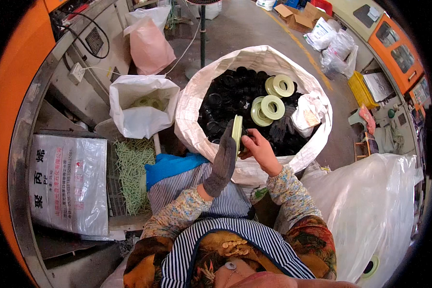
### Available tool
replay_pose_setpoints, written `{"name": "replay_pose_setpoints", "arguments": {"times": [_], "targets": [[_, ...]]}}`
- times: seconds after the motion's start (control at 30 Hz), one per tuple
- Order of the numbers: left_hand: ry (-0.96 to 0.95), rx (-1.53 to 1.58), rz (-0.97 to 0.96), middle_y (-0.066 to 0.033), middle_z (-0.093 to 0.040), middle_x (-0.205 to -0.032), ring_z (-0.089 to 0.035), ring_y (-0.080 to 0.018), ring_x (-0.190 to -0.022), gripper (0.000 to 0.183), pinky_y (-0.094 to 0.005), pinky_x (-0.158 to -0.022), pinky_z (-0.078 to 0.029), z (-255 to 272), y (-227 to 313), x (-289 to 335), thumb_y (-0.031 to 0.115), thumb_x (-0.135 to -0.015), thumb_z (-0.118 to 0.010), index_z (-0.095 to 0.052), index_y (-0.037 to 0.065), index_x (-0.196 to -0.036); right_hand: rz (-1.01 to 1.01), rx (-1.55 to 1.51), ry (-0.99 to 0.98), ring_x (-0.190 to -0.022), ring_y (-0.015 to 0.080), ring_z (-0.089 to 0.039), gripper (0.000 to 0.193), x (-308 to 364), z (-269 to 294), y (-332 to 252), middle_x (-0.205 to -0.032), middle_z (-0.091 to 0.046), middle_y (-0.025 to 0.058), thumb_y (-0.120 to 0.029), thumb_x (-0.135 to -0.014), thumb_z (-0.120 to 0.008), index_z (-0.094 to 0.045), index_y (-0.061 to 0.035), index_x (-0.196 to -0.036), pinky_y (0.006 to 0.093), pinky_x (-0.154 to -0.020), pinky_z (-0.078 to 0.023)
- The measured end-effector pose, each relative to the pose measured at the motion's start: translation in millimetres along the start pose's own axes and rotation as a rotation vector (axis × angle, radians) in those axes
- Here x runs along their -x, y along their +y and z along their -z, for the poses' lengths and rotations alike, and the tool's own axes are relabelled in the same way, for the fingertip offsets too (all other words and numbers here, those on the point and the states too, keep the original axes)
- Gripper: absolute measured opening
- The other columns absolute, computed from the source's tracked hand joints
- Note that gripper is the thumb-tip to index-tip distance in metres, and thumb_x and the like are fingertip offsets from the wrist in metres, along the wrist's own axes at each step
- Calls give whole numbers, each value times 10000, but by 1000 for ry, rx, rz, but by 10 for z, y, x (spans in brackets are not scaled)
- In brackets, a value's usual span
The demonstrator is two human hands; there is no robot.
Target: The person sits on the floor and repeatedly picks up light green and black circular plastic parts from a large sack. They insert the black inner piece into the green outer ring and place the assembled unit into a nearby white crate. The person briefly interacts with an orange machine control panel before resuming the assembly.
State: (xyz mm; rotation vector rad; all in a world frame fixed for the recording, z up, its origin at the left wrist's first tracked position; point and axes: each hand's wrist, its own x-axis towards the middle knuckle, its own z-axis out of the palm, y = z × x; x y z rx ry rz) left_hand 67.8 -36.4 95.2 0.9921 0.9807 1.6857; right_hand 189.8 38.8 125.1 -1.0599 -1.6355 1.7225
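Over a big white woven sack (192, 101) I hold a pale green plastic ring (237, 128), seen edge-on. My left hand (222, 165), in a dark grey glove, is closed on it from the left. My bare right hand (260, 151) is at the ring's right side with bent fingers; something dark shows at its fingertips, too hidden to name. Inside the sack is a heap of black round plastic parts (221, 101). On the heap lie several more pale green rings (273, 107), some overlapping, and a dark glove (282, 128).
A smaller white bag (141, 120) stands left of the sack. Thin pale green plastic sticks (133, 173) lie piled beside a printed white bag (72, 187). A large clear plastic bag (369, 206) fills the right side. A yellow crate (360, 91) stands farther back.
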Motion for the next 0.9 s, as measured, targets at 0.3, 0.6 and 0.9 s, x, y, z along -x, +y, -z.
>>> {"name": "replay_pose_setpoints", "arguments": {"times": [0.3,0.6,0.9], "targets": [[-273,-435,-76,-179,-275,-1498,-257,-290,-1397,559,-390,-1129,-233,523,-507,-103,183,-960,-500,-288,47,-1459,-140,-441,13,-709,161,-644,469,120,390,226,-854,-554,66,-312,-964,-533,-396,-9,-1294,327,-654,-570],[-289,-277,-157,-155,-342,-1451,-349,-256,-1338,661,-363,-1087,-312,2,-252,-43,373,-974,-490,-205,46,-1473,457,729,46,-969,333,-608,617,273,351,82,-1223,-532,152,-92,-798,-688,-412,-73,-1350,376,-828,-530],[-349,347,336,-96,-421,-1403,-495,-228,-1230,727,-398,-979,-461,134,-15,-124,409,-908,-605,-199,190,-1470,172,452,37,-1357,281,-344,785,311,404,-184,-1468,-336,168,-160,-767,-743,-338,-85,-1435,358,-1060,-355]]}}
